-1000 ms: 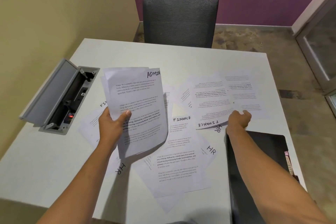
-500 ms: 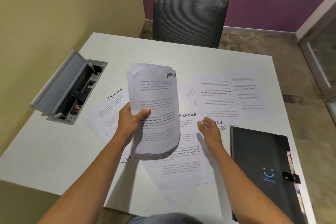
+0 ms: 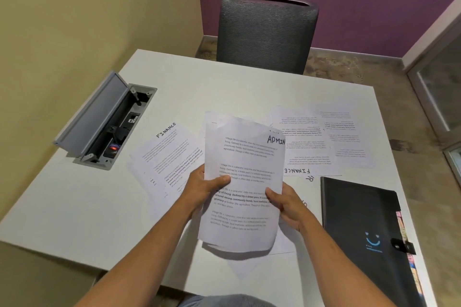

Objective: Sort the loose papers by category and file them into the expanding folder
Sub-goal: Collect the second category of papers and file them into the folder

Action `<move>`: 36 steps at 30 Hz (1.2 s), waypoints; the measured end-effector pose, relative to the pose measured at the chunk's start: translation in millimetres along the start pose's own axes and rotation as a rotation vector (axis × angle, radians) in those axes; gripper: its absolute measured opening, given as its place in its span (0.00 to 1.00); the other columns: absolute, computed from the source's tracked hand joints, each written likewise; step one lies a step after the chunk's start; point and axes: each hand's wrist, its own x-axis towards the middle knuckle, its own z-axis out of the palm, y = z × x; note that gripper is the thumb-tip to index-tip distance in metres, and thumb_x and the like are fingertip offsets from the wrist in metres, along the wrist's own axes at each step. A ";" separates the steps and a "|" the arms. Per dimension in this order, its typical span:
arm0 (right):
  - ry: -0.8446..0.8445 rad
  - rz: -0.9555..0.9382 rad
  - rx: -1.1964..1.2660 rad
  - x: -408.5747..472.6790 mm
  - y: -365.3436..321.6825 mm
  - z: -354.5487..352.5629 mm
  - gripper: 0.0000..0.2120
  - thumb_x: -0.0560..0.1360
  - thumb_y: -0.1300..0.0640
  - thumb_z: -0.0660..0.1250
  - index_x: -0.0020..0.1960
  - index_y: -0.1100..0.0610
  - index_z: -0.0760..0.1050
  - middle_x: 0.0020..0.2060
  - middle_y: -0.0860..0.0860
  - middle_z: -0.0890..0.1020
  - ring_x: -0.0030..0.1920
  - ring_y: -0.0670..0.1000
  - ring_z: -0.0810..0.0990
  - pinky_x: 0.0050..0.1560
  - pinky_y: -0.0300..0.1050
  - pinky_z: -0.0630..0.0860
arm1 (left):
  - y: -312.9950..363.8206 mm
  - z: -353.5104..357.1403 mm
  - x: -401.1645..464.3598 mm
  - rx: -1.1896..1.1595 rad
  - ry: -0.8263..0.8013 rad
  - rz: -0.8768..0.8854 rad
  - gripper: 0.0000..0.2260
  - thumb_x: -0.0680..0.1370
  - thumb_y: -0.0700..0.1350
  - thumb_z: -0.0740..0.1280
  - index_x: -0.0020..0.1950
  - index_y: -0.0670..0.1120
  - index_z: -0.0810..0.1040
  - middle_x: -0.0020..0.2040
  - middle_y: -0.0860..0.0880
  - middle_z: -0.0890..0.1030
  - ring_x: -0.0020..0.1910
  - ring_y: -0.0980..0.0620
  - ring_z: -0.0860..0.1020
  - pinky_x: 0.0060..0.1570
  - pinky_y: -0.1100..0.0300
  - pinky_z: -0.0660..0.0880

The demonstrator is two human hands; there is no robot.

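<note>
Holding the ADMIN stack (image 3: 243,182) above the table (image 3: 74,207), the left hand (image 3: 202,189) and right hand (image 3: 287,204) pinch its side edges; the thin, floppy sheets likely need both-edge support. The folder (image 3: 361,219) lies closed, right.

This is a small office room, like a meeting room; a white table (image 3: 224,87) fills most of it; a grey mesh desk chair (image 3: 267,32) is pushed in at the far side; a plug box (image 3: 104,127) is set into the table top, with its grey lid tipped up and a little red light inside; printed papers (image 3: 321,137) lie on the table with words like FINANCE and ADMIN written on them by hand; a black folder (image 3: 359,219) lies near the right edge; the walls are yellow and purple; a glass door (image 3: 441,87) stands at the right; the floor is bare and brown.
</note>
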 end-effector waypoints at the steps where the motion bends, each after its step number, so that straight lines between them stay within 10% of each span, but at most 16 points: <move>1: 0.034 -0.004 -0.010 -1.9 2.0 1.1 0.24 0.73 0.63 0.73 0.67 0.61 0.73 0.60 0.60 0.82 0.60 0.61 0.82 0.52 0.51 0.81 | -5.3 -1.4 0.4 0.032 0.003 0.002 0.20 0.71 0.40 0.77 0.62 0.41 0.78 0.54 0.41 0.85 0.52 0.39 0.84 0.53 0.40 0.80; 5: 0.198 0.001 -0.103 -7.3 12.8 2.5 0.32 0.61 0.53 0.82 0.62 0.60 0.78 0.57 0.58 0.84 0.55 0.59 0.84 0.53 0.54 0.82 | -25.3 -9.6 3.6 0.077 0.044 -0.002 0.18 0.73 0.46 0.76 0.61 0.46 0.80 0.55 0.46 0.85 0.54 0.45 0.84 0.55 0.45 0.79; 12: 0.419 -0.007 -0.101 -25.1 27.5 -17.0 0.15 0.74 0.67 0.71 0.59 0.56 0.78 0.53 0.53 0.86 0.53 0.55 0.85 0.53 0.50 0.82 | -59.3 -38.7 7.6 0.585 0.205 -0.011 0.06 0.77 0.47 0.71 0.51 0.47 0.79 0.45 0.50 0.82 0.47 0.49 0.81 0.47 0.55 0.77; 22: 0.633 0.003 -0.064 -56.1 42.3 -49.0 0.18 0.77 0.68 0.68 0.66 0.61 0.75 0.56 0.54 0.83 0.54 0.55 0.81 0.61 0.56 0.76 | -120.7 -96.5 3.9 1.599 0.148 -0.036 0.25 0.77 0.59 0.64 0.68 0.46 0.67 0.72 0.41 0.65 0.71 0.38 0.63 0.62 0.40 0.67; 27: 0.694 0.018 -0.101 -53.7 47.6 -49.7 0.18 0.77 0.68 0.67 0.66 0.62 0.74 0.59 0.56 0.81 0.53 0.54 0.81 0.62 0.60 0.75 | -125.1 -108.1 3.8 1.694 0.151 0.047 0.22 0.74 0.55 0.71 0.59 0.41 0.74 0.56 0.36 0.76 0.55 0.34 0.75 0.42 0.44 0.77; 36: 0.702 0.007 -0.092 -44.1 48.8 -42.6 0.19 0.77 0.69 0.67 0.67 0.62 0.73 0.59 0.55 0.81 0.52 0.52 0.81 0.59 0.54 0.76 | -112.1 -117.6 -4.3 1.594 0.090 0.301 0.10 0.77 0.41 0.66 0.40 0.48 0.67 0.36 0.50 0.71 0.35 0.46 0.71 0.28 0.56 0.65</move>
